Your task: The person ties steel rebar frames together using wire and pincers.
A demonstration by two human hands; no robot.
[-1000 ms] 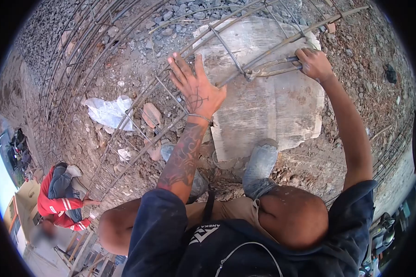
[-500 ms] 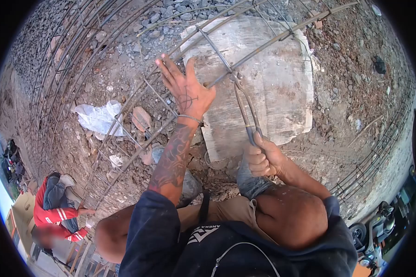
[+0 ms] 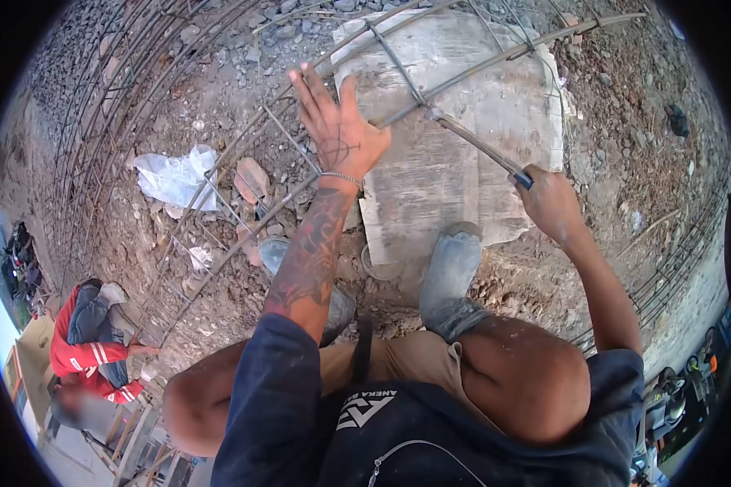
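Note:
My left hand (image 3: 345,134) rests with fingers spread on the rebar cage (image 3: 463,77), its palm edge over a long bar. In my right hand (image 3: 551,203) are the handles of the pincers (image 3: 483,148), gripped in a closed fist. The jaws of the pincers touch the joint where a cross tie (image 3: 396,65) meets the long bar. Under the cage lies a worn plywood sheet (image 3: 430,195) on the ground.
A co-worker in a red top (image 3: 85,349) crouches at the lower left. A white plastic bag (image 3: 175,176) and a brick piece (image 3: 252,180) lie on the dirt. More rebar (image 3: 89,138) stands at the left. Parked motorbikes (image 3: 666,406) show at the lower right.
My right hand has swung right and up with the pincers, whose handles now slant to the right and look closer together. My left hand stays spread on the bar.

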